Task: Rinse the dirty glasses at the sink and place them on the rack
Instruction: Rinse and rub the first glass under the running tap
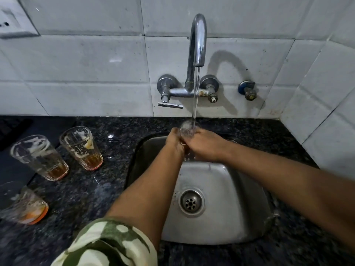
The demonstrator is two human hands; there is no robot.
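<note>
Kitchen sink (221, 208), mid-rinse: three dirty glasses (39, 158) w/ amber dregs wait on the granite table (92, 191) at left. Further in, left hand (175, 140) & right hand (203, 145) both wrap one glass (187, 129), held over the basin under the tap's (197, 41) stream. Risks, judged: wet glass slipping from either grip onto steel; splash; an elbow clipping the waiting glasses. Rack not in view.
</note>
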